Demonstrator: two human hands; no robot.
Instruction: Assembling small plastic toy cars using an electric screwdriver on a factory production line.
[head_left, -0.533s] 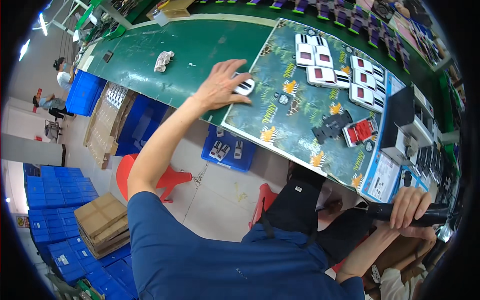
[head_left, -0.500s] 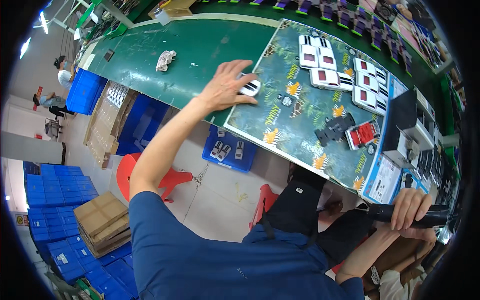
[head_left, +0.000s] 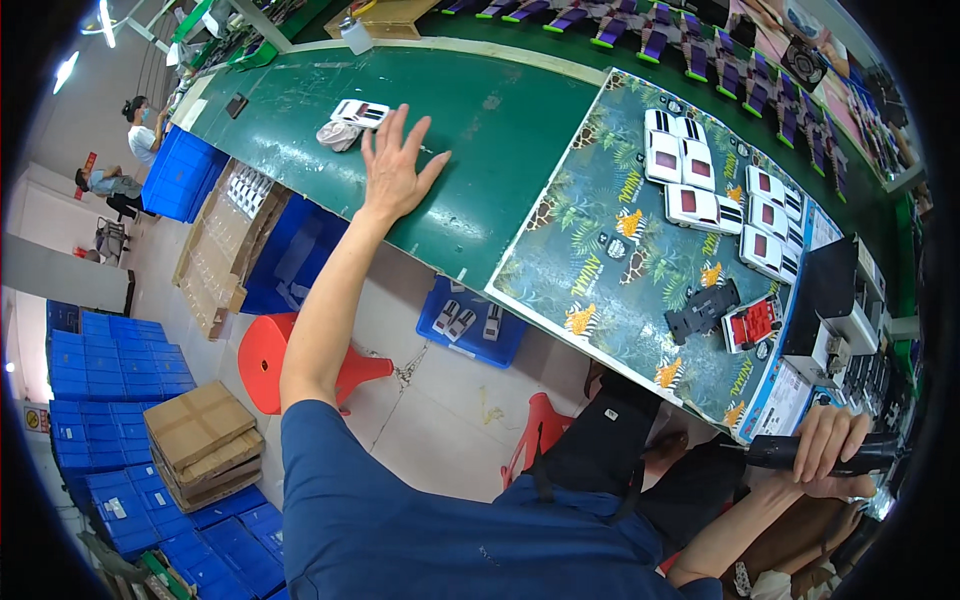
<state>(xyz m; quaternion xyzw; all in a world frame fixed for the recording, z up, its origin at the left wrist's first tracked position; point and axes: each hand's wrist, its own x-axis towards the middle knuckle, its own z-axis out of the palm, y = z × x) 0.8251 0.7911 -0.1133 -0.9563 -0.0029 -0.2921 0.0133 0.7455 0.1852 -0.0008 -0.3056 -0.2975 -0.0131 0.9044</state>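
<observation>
Beside the left grip point(head_left: 397, 182) (spread) sits a white car point(head_left: 360, 113).

L hand point(head_left: 395, 180) spread nr wht toy car point(head_left: 360, 113); R hand point(head_left: 832, 440) grips blk tool point(head_left: 774, 452)

Far left of right-hand grip point(head_left: 824, 440): stacked blue crates point(head_left: 160, 352), cardboard stack point(head_left: 198, 424). Nearer grip, same side: red stool point(head_left: 264, 366). Beyond grip, leftward: translucent bottle point(head_left: 355, 38), row of purple-and-green parts point(head_left: 655, 42).
</observation>
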